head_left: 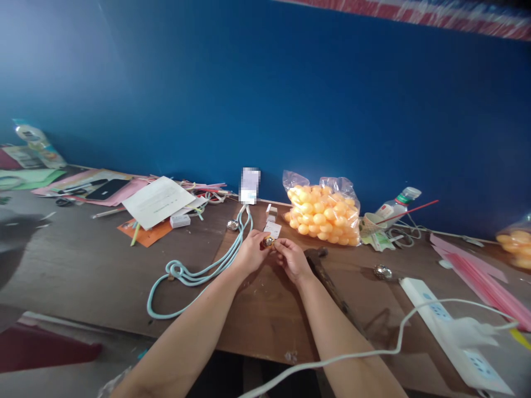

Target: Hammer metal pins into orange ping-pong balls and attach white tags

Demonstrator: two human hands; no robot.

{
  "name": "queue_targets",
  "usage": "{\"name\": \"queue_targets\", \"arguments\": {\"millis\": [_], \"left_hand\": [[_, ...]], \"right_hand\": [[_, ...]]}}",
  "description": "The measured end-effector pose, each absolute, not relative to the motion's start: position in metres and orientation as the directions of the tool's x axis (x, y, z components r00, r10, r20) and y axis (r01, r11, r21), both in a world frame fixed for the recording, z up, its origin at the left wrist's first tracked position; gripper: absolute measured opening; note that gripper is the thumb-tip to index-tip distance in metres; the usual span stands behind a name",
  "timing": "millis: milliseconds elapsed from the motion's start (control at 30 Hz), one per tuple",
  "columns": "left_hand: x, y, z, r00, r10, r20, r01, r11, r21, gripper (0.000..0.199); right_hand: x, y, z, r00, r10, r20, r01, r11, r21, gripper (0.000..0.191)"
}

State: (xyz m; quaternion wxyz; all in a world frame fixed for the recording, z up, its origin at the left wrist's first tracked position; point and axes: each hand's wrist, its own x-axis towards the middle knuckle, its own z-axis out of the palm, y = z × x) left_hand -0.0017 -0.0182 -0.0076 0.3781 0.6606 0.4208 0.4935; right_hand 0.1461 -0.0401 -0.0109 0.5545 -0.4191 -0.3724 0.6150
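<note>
The metal piece [269, 241] is held above the table [257, 318], left of the bag [321, 213] of orange balls and nearer the person than it. It sits at the fingertips, outside the palms. The left hand [251, 253] pinches its left side between thumb and fingers. The right hand [292, 260] has thumb and forefinger drawn in at the right end; whether they pinch the piece itself cannot be told.

Its visible length runs roughly level, crosswise from one hand to the other, with the right end toward the right fingertips. The fingers cover part of it, so which end is the front cannot be determined.

Left of the bag lie a card [272, 230] and a small box [271, 212]. Farther left of it are a silver ball [233, 225] and a looped blue cord [199, 279] joined to an upright badge [249, 186]. A dark tool [326, 276] lies on the near side of the bag.

A cup [370, 223] stands just beside the bag's right side, a bottle [400, 202] farther right. A second silver ball [382, 272] and a power strip [452, 334] lie right of the bag and nearer the person.
</note>
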Motion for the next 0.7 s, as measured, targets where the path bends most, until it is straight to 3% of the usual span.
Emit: {"name": "queue_targets", "arguments": {"millis": [167,367,700], "left_hand": [[-0.0018,-0.0177,-0.0094,0.165,0.917,0.364,0.253,-0.396,0.883,0.034],[-0.0017,-0.0170,-0.0116,0.243,0.878,0.412,0.484,-0.478,0.733,0.033],[-0.0023,-0.0169,-0.0138,0.248,0.859,0.448,0.526,-0.508,0.682,0.032]], "right_hand": [[0.1458,-0.0404,-0.0089,-0.045,0.992,-0.114,-0.382,-0.123,-0.916,0.030],[0.1462,-0.0399,-0.0096,-0.067,0.990,-0.122,-0.405,-0.139,-0.904,0.030],[0.1445,-0.0403,-0.0066,-0.056,0.988,-0.141,-0.415,-0.151,-0.897,0.033]]}}
